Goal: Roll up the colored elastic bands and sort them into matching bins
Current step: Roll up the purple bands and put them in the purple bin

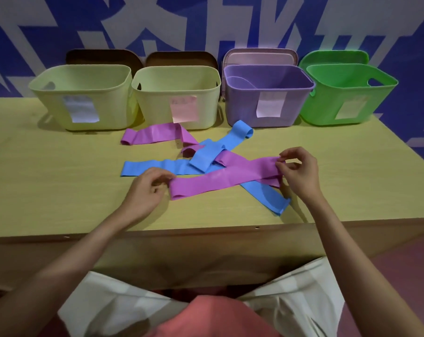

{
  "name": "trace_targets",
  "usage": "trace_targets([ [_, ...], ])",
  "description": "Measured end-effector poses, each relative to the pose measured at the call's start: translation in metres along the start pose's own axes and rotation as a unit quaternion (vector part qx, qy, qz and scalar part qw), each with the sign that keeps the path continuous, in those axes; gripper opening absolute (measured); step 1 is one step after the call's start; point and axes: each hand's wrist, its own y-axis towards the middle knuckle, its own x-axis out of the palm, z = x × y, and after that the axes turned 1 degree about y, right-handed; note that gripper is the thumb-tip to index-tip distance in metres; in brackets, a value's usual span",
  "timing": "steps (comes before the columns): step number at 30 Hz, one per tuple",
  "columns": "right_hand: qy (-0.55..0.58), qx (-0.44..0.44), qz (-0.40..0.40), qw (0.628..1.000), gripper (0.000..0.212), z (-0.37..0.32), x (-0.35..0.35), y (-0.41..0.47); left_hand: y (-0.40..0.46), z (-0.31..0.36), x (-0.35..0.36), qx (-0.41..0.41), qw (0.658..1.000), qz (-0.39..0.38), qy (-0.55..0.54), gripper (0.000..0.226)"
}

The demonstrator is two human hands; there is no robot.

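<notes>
We are facing four bins lining the table (35, 166): two pale yellow bins (84, 98) (179, 96), one purple bin (266, 98) and one green bin (347, 96). Two purple bands and two blue bands (155, 167) are lying crossed in front. Our left hand (147, 188) is pinching the near purple band (220, 178) at one end, our right hand (299, 169) pinching the other end.
</notes>
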Motion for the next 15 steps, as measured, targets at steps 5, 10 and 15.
trace_targets([
  [5, -0.009, -0.032, -0.010, 0.999, 0.039, -0.001, -0.002, 0.001, 0.002, 0.010, 0.008, -0.182, 0.976, 0.079, 0.089, 0.016],
  [10, -0.022, -0.059, -0.012, 0.998, 0.052, 0.001, -0.006, 0.006, 0.004, 0.022, 0.019, -0.192, 0.965, 0.060, 0.171, 0.030],
  [15, -0.009, -0.026, -0.015, 1.000, 0.044, 0.000, -0.010, 0.002, 0.000, 0.026, 0.030, -0.170, 0.978, 0.091, 0.079, 0.021],
])
